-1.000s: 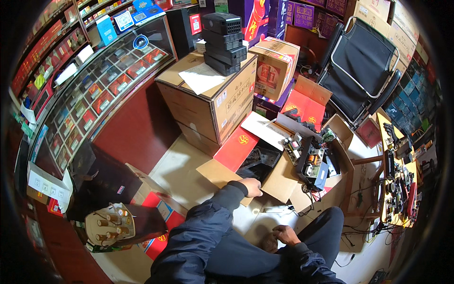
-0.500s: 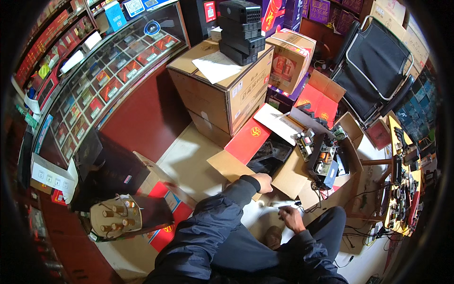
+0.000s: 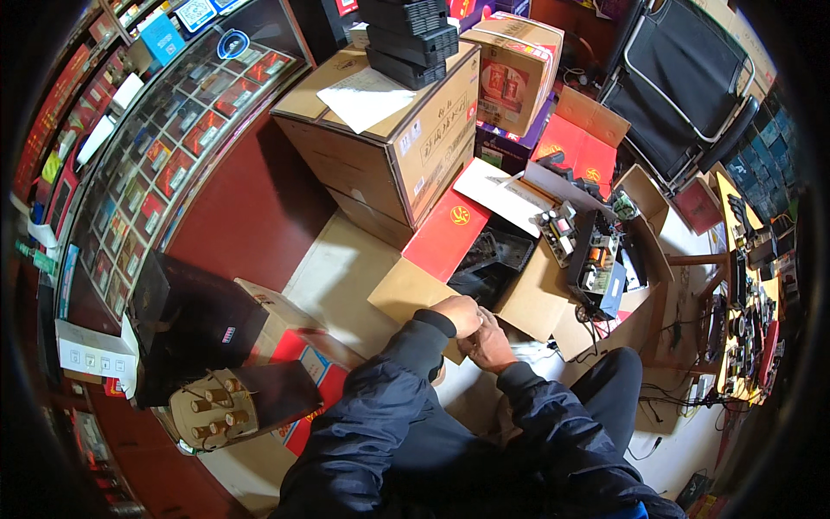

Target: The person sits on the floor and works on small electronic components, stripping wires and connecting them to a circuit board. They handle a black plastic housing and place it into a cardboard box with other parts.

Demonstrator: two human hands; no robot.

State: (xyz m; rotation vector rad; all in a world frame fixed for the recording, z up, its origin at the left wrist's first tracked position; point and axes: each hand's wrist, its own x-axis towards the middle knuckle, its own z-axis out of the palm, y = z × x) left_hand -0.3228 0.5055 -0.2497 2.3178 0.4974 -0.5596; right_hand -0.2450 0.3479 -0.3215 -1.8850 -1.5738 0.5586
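My left hand [image 3: 458, 315] and my right hand [image 3: 491, 345] meet at the near edge of an open carton [image 3: 413, 284]. The fingers of both are closed and pressed together. Whatever they hold, if anything, is hidden between them. Just beyond the hands, black plastic-looking parts [image 3: 494, 259] lie inside the carton, between its red and brown flaps. Right of the carton, an opened device with a bare circuit board and components [image 3: 596, 268] rests in another open box, a second loose board [image 3: 560, 235] beside it.
Large brown cartons [image 3: 363, 164] with stacked black units [image 3: 413, 43] stand at the back. A glass display counter [image 3: 173, 164] runs along the left. A wooden stool-like piece with several round pegs [image 3: 212, 411] sits at lower left. A folding chair [image 3: 683, 78] and a cluttered workbench [image 3: 748, 320] line the right.
My right hand has moved up and left to meet my left hand, which has shifted slightly left and up. The view has turned a little.
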